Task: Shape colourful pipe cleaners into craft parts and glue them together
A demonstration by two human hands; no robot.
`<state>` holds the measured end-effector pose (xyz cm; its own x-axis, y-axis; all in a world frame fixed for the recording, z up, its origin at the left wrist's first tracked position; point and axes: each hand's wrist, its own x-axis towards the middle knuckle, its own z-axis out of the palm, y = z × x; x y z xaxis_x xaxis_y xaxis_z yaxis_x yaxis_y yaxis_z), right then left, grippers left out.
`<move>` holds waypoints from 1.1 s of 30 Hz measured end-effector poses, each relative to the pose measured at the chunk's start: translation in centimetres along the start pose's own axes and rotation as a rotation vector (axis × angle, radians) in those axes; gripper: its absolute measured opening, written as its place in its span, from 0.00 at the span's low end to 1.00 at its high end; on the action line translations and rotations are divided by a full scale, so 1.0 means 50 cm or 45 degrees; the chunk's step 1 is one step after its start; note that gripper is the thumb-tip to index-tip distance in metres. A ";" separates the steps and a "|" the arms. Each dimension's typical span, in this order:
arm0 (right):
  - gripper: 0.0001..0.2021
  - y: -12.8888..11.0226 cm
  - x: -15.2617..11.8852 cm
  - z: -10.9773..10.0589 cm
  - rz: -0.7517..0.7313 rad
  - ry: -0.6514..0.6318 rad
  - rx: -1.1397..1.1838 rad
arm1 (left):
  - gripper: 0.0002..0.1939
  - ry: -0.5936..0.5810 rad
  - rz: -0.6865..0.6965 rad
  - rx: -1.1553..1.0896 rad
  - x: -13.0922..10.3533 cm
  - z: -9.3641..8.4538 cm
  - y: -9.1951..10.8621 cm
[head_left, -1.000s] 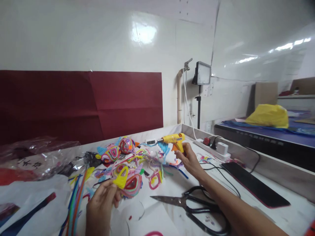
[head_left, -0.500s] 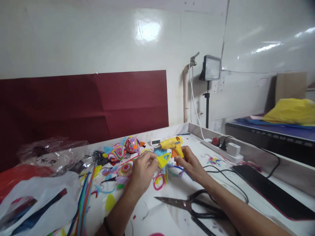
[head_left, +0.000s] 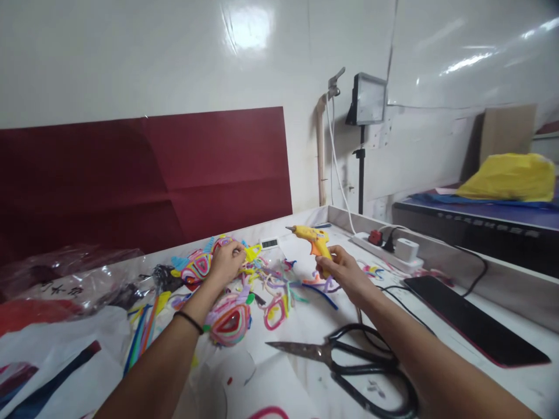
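Note:
My right hand [head_left: 340, 266] grips the handle of a yellow glue gun [head_left: 311, 235], its nozzle pointing left. Over the craft pieces, my left hand [head_left: 227, 262] pinches a small yellow fuzzy piece [head_left: 253, 252]. Beside and behind that hand lie colourful round pieces, one of them a striped one [head_left: 198, 266]. Nearer to me is a pink and red striped piece [head_left: 229, 320]. A pink loop [head_left: 275, 311] and loose coloured stems lie between my hands. Large black-handled scissors [head_left: 325, 354] rest open in front of my right forearm.
Plastic bags [head_left: 65, 349] and coloured stems [head_left: 146, 326] are at the left. A small white display [head_left: 269, 243] stands at the back. At the right are a power strip [head_left: 408, 262], a black tablet-like slab [head_left: 476, 320] and cables. A raised edge [head_left: 458, 273] borders the table.
My hands have moved apart; the left went left with the yellow piece, the right still holds the glue gun, now clear of it. The camera view has shifted slightly.

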<state>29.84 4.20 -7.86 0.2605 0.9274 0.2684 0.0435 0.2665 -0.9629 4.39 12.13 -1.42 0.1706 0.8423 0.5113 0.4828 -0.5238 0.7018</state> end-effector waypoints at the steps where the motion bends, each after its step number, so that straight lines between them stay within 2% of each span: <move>1: 0.17 0.005 0.005 -0.008 0.026 0.009 -0.036 | 0.04 0.006 -0.032 0.001 0.010 0.002 -0.008; 5: 0.14 0.015 0.021 -0.042 0.120 -0.019 -0.216 | 0.02 0.082 -0.146 -0.037 0.028 0.003 -0.028; 10: 0.10 0.007 0.015 -0.073 0.191 -0.269 -0.453 | 0.06 0.211 -0.202 -0.186 -0.004 -0.010 -0.005; 13: 0.09 0.000 0.005 -0.081 0.217 -0.479 -0.582 | 0.10 0.245 -0.275 -0.391 -0.058 -0.020 0.029; 16: 0.09 -0.009 -0.003 -0.085 0.259 -0.670 -0.703 | 0.14 0.220 -0.372 -0.586 -0.132 -0.035 0.057; 21: 0.09 -0.019 -0.006 -0.093 0.309 -0.886 -0.897 | 0.15 0.140 -0.492 -0.566 -0.261 -0.057 0.060; 26: 0.11 -0.005 -0.002 -0.092 0.283 -0.925 -1.164 | 0.13 0.109 -0.487 -0.492 -0.337 -0.065 0.030; 30: 0.12 0.005 0.000 -0.083 0.226 -0.862 -1.380 | 0.14 0.142 -0.587 -0.524 -0.351 -0.062 0.018; 33: 0.12 0.003 -0.003 -0.082 0.182 -0.812 -1.487 | 0.12 0.145 -0.617 -0.564 -0.348 -0.054 0.027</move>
<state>33.78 3.01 -8.17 -0.1473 0.9730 -0.1777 0.9308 0.0756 -0.3577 -0.23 -3.60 -8.04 -0.0801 0.9897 0.1188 0.0795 -0.1125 0.9905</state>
